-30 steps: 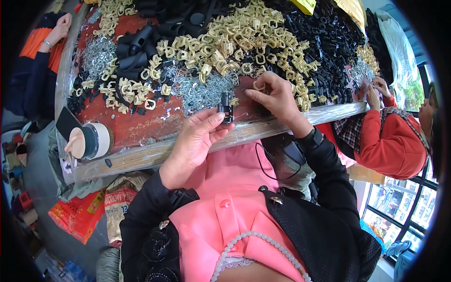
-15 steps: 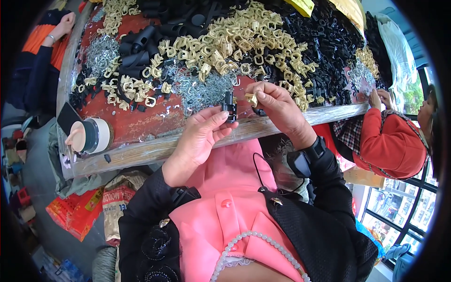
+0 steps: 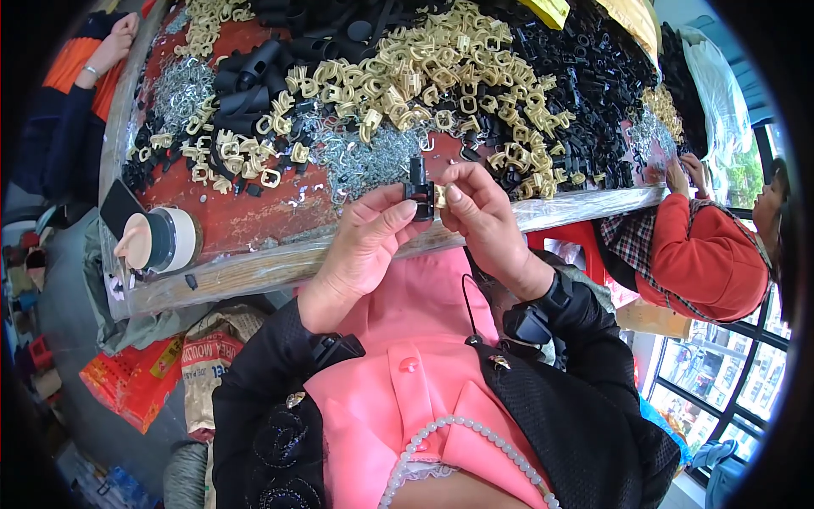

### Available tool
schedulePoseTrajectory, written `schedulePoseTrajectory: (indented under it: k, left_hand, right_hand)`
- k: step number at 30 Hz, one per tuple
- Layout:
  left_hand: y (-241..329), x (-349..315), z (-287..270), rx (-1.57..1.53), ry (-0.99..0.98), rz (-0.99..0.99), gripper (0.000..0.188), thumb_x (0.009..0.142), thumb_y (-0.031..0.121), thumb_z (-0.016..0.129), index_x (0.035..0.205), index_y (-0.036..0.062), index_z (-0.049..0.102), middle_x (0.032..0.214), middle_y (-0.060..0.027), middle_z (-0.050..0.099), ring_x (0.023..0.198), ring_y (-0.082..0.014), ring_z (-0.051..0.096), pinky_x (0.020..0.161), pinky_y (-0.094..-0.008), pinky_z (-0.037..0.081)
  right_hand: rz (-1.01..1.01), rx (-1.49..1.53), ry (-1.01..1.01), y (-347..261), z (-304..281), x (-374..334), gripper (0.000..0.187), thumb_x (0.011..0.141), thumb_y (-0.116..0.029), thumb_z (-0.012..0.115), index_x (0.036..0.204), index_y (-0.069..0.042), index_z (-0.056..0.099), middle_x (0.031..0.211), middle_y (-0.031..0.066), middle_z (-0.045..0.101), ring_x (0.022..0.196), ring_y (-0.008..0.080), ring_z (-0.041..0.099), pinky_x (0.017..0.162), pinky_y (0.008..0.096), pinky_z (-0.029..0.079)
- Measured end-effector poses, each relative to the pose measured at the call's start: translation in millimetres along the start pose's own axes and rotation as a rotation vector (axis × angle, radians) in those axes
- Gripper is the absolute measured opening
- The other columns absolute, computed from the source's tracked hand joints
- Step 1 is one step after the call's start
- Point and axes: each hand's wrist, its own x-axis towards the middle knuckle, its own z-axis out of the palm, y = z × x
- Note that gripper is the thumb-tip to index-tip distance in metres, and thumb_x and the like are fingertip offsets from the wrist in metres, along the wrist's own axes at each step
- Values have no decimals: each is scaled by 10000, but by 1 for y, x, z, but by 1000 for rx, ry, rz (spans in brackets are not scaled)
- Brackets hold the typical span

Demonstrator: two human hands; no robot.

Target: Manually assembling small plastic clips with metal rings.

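My left hand [image 3: 373, 233] is closed round a black plastic part [image 3: 417, 188], with its narrow end pointing up and the thumb across its lower side. Between thumb and fingers of my right hand [image 3: 485, 212] is a cream plastic clip [image 3: 440, 196], held against the right side of the black part. Whether the clip sits inside the part or only touches it, I cannot tell. Both hands are just above the near wooden edge. Beyond them lie a pile of cream clips [image 3: 407, 85] and a heap of small metal wire pieces [image 3: 373, 161].
Black parts [image 3: 593, 93] cover the right of the red table [image 3: 254, 220]. A tape roll [image 3: 174, 242] and a dark phone [image 3: 124, 209] lie near the left corner. A co-worker in a red sleeve [image 3: 699, 263] works at right; another person's hand [image 3: 110, 53] shows at far left.
My right hand has moved left and slightly down, bringing the cream clip from a gap away up against the black part. My left hand has stayed nearly in place.
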Motion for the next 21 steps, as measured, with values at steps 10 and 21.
schedulePoseTrajectory:
  k: [10, 21]
  left_hand:
    - [3, 0, -6, -24, 19, -88, 217, 805, 133, 539, 986, 17, 517, 951, -97, 581, 827, -166, 582, 726, -269, 496]
    - [7, -3, 0, -1, 24, -140, 215, 795, 110, 556, 987, 15, 535, 925, -110, 592, 839, -236, 595, 690, -248, 512]
  right_hand:
    - [-715, -1060, -204, -13, -12, -2, 91, 833, -95, 502, 885, -22, 508, 659, -4, 480, 582, 87, 448, 518, 229, 377]
    - [-439, -688, -220, -39, -1, 4, 121, 842, -135, 502, 808, -18, 501, 649, -13, 466, 569, 73, 405, 506, 201, 339]
